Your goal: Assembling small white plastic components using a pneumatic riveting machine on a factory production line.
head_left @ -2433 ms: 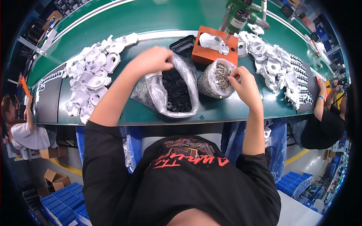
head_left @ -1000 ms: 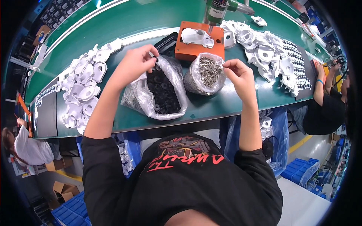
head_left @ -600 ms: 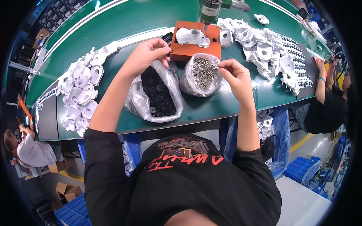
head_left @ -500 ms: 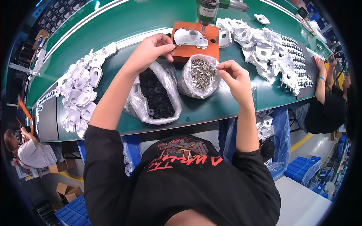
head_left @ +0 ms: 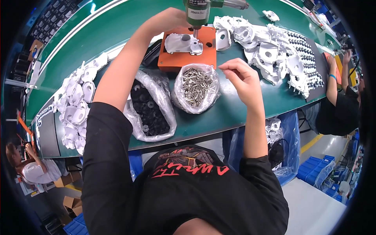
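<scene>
My left hand [head_left: 171,18] reaches to the green electric screwdriver [head_left: 197,12], above the orange fixture block [head_left: 168,62]. Its fingertips are hidden behind the driver, so their grip cannot be made out. On the block lies a white plastic housing [head_left: 176,44], with the driver's bit over its right end. My right hand [head_left: 243,80] hovers to the right of a clear bag of screws [head_left: 197,88], thumb and fingers drawn together in a pinch. Whatever sits between those fingertips is too small to see. Left of the screws stands an open bag of black plastic parts [head_left: 150,111].
White housings are heaped at the left [head_left: 76,113] and right [head_left: 270,51] of the green table [head_left: 203,123]. Small dark parts stand in rows on a black mat [head_left: 321,66]. Blue crates [head_left: 313,170] stand on the floor. Other people work at both sides.
My left hand has moved up from beside the fixture block to the screwdriver. My right hand has come away from the screw bag, to its right. The view has shifted slightly.
</scene>
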### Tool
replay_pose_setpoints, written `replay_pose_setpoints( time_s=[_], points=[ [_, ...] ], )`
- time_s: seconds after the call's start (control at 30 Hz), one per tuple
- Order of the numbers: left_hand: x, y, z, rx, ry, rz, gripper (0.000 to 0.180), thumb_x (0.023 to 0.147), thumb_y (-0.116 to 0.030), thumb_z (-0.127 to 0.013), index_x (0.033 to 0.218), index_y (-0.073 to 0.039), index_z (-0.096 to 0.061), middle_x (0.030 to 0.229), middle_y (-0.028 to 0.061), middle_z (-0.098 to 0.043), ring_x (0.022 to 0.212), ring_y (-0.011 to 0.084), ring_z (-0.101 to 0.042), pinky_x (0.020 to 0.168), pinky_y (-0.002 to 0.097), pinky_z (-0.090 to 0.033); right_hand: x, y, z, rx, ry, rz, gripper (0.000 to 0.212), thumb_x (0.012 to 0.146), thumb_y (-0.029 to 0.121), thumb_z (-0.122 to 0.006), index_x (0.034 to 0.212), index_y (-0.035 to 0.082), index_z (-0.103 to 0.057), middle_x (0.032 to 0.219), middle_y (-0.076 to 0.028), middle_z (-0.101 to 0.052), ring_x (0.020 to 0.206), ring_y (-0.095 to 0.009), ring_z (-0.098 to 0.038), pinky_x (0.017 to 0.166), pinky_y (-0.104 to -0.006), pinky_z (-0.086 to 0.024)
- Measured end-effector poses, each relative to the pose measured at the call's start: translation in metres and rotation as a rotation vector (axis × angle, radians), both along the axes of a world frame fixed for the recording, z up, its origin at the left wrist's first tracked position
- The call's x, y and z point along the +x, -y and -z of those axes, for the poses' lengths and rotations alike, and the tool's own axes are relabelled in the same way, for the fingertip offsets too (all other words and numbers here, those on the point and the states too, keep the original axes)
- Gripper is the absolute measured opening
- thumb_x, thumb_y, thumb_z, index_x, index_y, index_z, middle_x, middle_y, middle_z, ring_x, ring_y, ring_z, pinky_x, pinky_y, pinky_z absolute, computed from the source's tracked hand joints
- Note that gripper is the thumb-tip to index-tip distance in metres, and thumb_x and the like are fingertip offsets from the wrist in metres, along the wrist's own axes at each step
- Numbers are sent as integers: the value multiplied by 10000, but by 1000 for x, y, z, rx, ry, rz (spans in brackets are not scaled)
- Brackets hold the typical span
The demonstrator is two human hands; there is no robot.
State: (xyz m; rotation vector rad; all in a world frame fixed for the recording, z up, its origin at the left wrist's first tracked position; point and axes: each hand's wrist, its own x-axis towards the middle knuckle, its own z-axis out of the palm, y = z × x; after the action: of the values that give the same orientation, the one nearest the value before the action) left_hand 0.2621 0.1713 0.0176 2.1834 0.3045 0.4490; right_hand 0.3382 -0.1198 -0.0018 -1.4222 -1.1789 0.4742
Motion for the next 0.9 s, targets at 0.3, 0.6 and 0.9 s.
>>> replay_pose_setpoints(
  time_s=[0.3,0.6,0.9],
  points=[
    [27,-5,2,125,-494,110,192,673,-248,-726,721,-81,-646,535,-29,-425,466,86,-352,438,258,-264,9,-4,16,-52,-160,18,94,840,-14,-580,919,-27,-629,889,-25,-607,799,-75,-562,717,-198,-447],
    [35,-6,6,33,-576,228,203,689,-260,-745,776,-115,-632,522,-51,-398,453,77,-332,425,252,-245,11,-19,8,-56,-144,69,105,831,9,-606,930,-19,-627,869,-12,-619,801,-65,-566,720,-198,-446],
    [5,21,14,247,-189,83,304,680,-216,-712,922,-76,-594,646,58,-568,622,200,-574,582,332,-444,17,-73,8,-49,-108,154,132,809,77,-635,897,-19,-617,843,-21,-638,769,-65,-580,711,-208,-458]
  ],
)
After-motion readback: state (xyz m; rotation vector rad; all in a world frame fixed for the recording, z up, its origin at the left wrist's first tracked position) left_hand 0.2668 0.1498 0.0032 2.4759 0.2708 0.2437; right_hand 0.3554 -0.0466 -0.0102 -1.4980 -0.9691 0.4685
